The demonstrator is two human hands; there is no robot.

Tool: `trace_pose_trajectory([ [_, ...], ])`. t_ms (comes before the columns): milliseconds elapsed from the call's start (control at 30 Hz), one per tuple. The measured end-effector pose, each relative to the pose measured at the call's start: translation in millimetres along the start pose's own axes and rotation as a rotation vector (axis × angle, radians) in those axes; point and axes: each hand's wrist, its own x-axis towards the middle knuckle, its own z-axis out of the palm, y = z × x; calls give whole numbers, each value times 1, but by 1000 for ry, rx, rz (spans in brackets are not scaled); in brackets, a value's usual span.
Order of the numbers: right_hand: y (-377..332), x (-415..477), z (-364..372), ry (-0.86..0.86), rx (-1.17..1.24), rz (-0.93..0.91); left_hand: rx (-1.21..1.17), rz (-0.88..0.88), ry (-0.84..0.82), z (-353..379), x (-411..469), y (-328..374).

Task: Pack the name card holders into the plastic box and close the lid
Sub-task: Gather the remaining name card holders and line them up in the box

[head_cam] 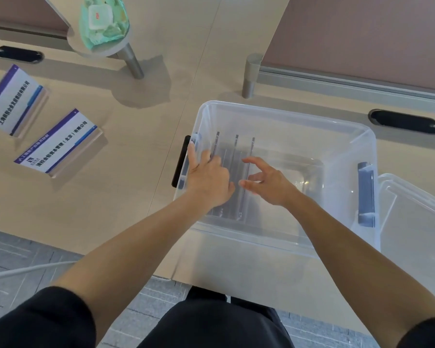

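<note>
With both arms reaching down into the clear plastic box [281, 116], the left hand [209, 179] lies over the leftmost of three name card holders standing on edge [236, 156] against the box's left wall, fingers curled over its top edge, forefinger stretched to the rim. Whether it actually pinches that holder, I cannot tell. The right hand [269, 182] hovers just beside the rightmost holder, fingers spread and loosely bent, thumb near its edge, gripping nothing. Two more name card holders with printed cards [55, 144] lie on the tabletop [136, 146], well apart to the left. The lid [417, 222] rests off the box, touching its right side by the blue latch [367, 194].
</note>
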Motion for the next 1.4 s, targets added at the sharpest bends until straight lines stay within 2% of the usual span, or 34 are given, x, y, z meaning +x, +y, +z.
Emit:
trace_pose_trajectory([
  [1267,2,-2,-2,-18,-42,-15,58,-17,6,5,2,1],
  [1400,-7,-6,-8,37,-182,-32,38,-9,39,5,1,-1],
])
